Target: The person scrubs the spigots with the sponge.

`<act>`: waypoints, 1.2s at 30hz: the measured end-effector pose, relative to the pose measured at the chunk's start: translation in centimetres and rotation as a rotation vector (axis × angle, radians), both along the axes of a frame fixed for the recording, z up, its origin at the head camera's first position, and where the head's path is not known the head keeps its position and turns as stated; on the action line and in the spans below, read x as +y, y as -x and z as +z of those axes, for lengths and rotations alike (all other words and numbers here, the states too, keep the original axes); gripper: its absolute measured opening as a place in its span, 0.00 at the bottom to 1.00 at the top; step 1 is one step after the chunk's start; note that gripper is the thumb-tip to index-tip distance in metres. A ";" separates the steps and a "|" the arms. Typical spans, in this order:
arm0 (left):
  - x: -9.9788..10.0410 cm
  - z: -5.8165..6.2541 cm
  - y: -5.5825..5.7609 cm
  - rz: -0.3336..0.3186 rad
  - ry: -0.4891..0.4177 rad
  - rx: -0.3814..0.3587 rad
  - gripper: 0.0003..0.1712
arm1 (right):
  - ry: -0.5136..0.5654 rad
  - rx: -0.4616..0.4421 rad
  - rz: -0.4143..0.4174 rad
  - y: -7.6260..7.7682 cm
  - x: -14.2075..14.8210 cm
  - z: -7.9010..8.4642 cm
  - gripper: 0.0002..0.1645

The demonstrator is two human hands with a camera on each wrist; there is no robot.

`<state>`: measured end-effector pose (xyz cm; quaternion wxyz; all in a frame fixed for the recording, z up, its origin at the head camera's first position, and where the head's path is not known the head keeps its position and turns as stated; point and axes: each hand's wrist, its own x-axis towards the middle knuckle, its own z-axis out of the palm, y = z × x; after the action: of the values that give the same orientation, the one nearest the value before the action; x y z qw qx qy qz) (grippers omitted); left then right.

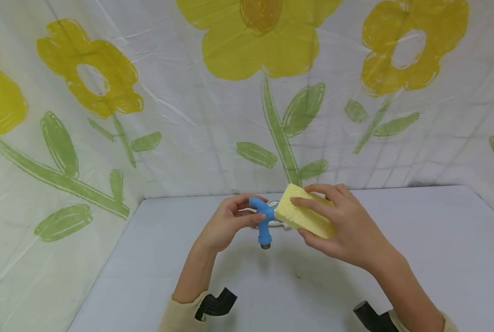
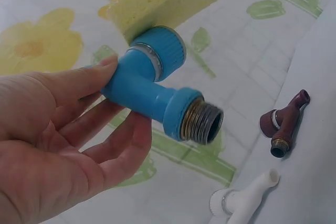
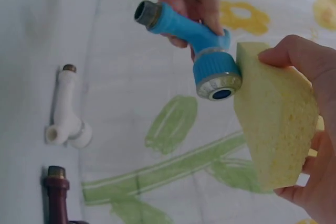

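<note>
A blue faucet with a threaded metal end is held up above the table by my left hand, its thumb and fingers pinching the body. My right hand grips a yellow sponge between thumb and fingers. In the right wrist view, one end of the sponge touches the ribbed knob of the blue faucet. The threaded outlet of the faucet points away from the left palm in the left wrist view.
A white faucet and a dark red faucet lie on the white table; the head view mostly hides them behind the hands. Behind the table hangs a pale sheet printed with yellow flowers.
</note>
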<state>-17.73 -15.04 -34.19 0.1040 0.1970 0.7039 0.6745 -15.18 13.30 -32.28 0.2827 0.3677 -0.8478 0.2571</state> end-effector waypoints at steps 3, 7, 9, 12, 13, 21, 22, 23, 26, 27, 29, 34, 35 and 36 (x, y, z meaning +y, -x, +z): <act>0.0 -0.1 0.1 0.002 0.006 0.018 0.21 | -0.008 -0.016 0.007 -0.1 0.0 0.0 0.34; 0.0 0.0 0.0 -0.013 0.024 0.022 0.20 | -0.005 -0.040 -0.001 -0.3 0.1 0.0 0.34; 0.0 0.0 0.0 -0.031 0.040 0.030 0.19 | -0.002 -0.061 -0.017 -0.3 0.1 0.1 0.33; -0.1 0.1 0.0 -0.057 0.065 0.051 0.17 | 0.006 -0.130 -0.027 -0.4 0.2 0.1 0.32; -0.1 0.1 -0.1 -0.063 0.071 0.062 0.17 | 0.015 -0.167 -0.017 -0.4 0.3 0.1 0.31; -0.1 0.4 -0.3 -0.143 0.055 0.152 0.14 | 0.126 -0.467 0.159 0.1 1.4 0.1 0.25; -0.1 0.4 -0.3 -0.155 0.053 0.168 0.14 | 0.133 -0.493 0.169 0.2 1.5 0.1 0.24; 0.0 0.3 -0.3 -0.165 0.053 0.188 0.13 | 0.138 -0.518 0.177 0.4 1.6 0.0 0.23; 0.1 0.3 -0.4 -0.193 0.047 0.232 0.13 | 0.155 -0.592 0.214 0.9 2.0 -0.3 0.21; 0.2 0.2 -0.5 -0.198 0.047 0.243 0.12 | 0.165 -0.620 0.232 1.1 2.2 -0.4 0.21; 0.3 0.2 -0.5 -0.212 0.040 0.249 0.12 | 0.181 -0.660 0.272 1.5 2.5 -0.5 0.20; 0.1 0.1 -0.5 -0.233 0.027 0.263 0.12 | 0.209 -0.741 0.338 2.1 2.8 -0.6 0.19; 0.1 0.0 -0.5 -0.234 0.025 0.265 0.12 | 0.210 -0.759 0.346 2.3 2.8 -0.7 0.19; 0.0 0.0 -0.5 -0.236 0.023 0.272 0.12 | 0.212 -0.783 0.354 2.4 2.8 -0.7 0.19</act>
<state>-17.23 -15.04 -34.19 0.0886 0.3663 0.6911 0.6167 -17.60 16.11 -32.99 -0.0721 0.3513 -0.7839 0.5068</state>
